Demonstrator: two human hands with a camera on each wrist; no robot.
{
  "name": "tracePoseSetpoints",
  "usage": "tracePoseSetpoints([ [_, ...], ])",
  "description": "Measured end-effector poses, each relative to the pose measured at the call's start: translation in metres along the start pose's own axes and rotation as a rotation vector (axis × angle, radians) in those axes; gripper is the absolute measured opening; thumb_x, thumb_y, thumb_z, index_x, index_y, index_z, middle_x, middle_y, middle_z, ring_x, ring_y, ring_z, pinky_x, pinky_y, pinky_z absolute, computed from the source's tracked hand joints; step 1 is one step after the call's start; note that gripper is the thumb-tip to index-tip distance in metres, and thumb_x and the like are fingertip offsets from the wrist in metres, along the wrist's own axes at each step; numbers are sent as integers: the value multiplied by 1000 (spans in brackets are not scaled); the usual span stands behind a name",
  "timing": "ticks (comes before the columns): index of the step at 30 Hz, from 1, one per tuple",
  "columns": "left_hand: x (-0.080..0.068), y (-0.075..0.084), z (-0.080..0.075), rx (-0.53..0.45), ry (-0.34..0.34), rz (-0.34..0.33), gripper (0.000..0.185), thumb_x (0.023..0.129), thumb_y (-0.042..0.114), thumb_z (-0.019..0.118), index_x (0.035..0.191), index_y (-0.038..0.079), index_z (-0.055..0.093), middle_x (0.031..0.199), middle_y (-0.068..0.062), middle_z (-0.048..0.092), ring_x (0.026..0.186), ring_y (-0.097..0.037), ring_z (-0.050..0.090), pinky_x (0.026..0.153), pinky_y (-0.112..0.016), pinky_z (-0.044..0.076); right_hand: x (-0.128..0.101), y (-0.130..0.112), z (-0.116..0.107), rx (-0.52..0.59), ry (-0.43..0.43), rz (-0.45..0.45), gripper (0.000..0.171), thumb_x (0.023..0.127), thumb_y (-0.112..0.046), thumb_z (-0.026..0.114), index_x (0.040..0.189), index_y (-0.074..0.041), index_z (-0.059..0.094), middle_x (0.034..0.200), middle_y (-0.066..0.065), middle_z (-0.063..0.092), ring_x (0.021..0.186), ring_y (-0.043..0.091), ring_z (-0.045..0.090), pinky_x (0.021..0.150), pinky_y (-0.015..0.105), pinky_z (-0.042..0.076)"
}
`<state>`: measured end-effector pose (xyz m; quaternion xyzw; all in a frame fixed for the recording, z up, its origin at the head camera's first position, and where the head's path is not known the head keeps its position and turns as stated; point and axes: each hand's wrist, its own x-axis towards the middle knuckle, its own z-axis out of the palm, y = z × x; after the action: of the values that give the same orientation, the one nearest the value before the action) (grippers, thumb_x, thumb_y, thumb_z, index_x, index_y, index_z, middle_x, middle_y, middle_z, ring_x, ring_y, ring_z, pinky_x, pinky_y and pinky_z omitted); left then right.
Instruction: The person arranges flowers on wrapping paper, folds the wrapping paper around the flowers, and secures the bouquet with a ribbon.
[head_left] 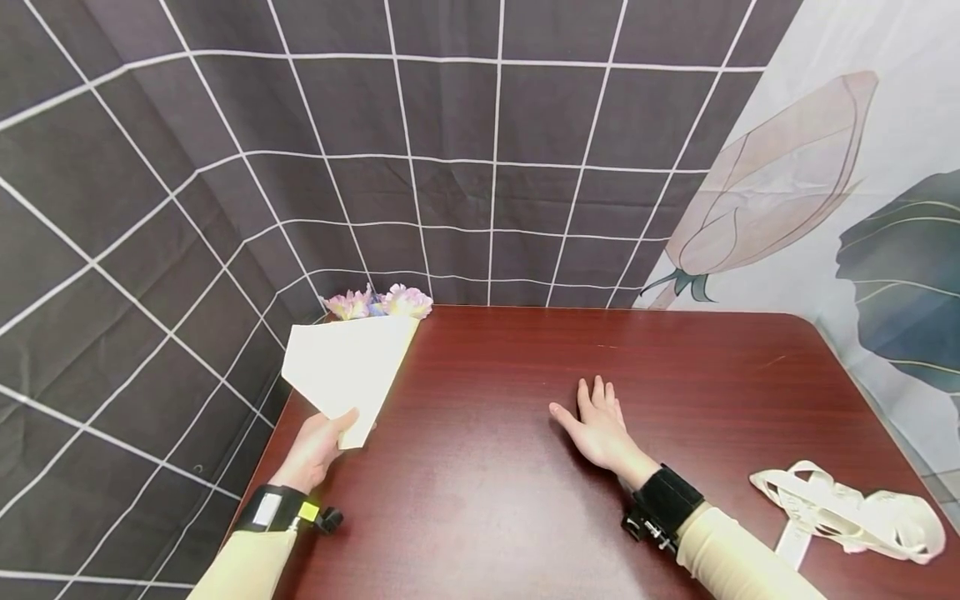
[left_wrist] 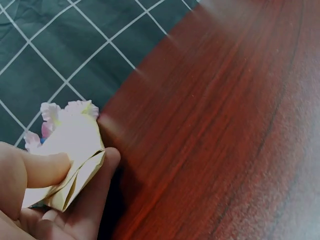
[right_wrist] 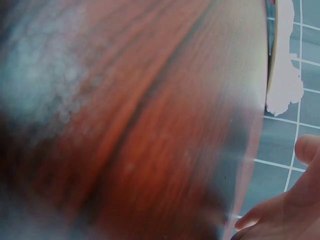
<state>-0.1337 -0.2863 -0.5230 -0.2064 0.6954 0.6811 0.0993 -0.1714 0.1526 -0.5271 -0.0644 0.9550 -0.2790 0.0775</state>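
Note:
Near the table's left edge, my left hand (head_left: pixel 311 450) grips a bouquet by the narrow lower end of its pale paper wrapper (head_left: pixel 347 360). The thumb lies across the front of the paper, fingers behind it. Pink and lilac flowers (head_left: pixel 405 302) show above the wrapper's wide top. In the left wrist view, the folded paper end (left_wrist: pixel 75 187) sits between thumb and fingers. My right hand (head_left: pixel 600 429) holds nothing, its fingers extended and thumb spread over the middle of the table. The right wrist view catches only part of that hand (right_wrist: pixel 285 210), at the lower right.
The dark red wooden table (head_left: pixel 480 467) meets a grey grid-patterned cloth (head_left: pixel 450 108) at the back and left. A loose bundle of white ribbon-like strip (head_left: pixel 892 521) lies at the right. Behind it hangs a white cloth with a flower print (head_left: pixel 780 183).

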Motion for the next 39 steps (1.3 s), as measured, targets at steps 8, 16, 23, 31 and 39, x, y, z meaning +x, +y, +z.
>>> tracePoseSetpoints([
  [8,-5,7,-3,149,180,8,41,90,37,63,102,-2,59,68,6,60,60,-8,57,57,-25,47,-1,-1,-3,-22,-19,-1,96,91,-68,35,148,7,16,152,34,2,140,50,-3,111,61,5],
  [16,-7,5,-7,519,304,121,53,86,48,64,107,-1,63,82,-9,65,72,-19,54,58,-29,42,-2,-1,-3,-21,-25,-2,95,91,-67,36,148,6,17,152,34,1,140,49,-3,111,61,5],
  [23,-4,0,-12,770,431,172,79,79,56,67,131,3,41,98,-22,64,87,-37,62,58,-39,44,-3,-3,-5,-4,-37,0,95,91,-66,38,149,5,15,153,32,-1,141,48,-5,111,61,3],
  [31,-2,-2,-6,821,610,403,120,67,42,83,154,20,4,144,-24,28,118,-48,42,80,-59,39,-3,-2,-5,-2,-44,5,94,91,-67,37,150,3,13,154,30,-1,141,47,-5,112,59,3],
  [39,8,-6,-8,1034,235,681,62,91,15,56,146,-2,31,156,-22,13,143,-44,4,109,-65,8,-3,-1,-5,-3,-29,-4,93,92,-64,38,149,4,14,153,33,1,141,49,-3,111,60,4],
])
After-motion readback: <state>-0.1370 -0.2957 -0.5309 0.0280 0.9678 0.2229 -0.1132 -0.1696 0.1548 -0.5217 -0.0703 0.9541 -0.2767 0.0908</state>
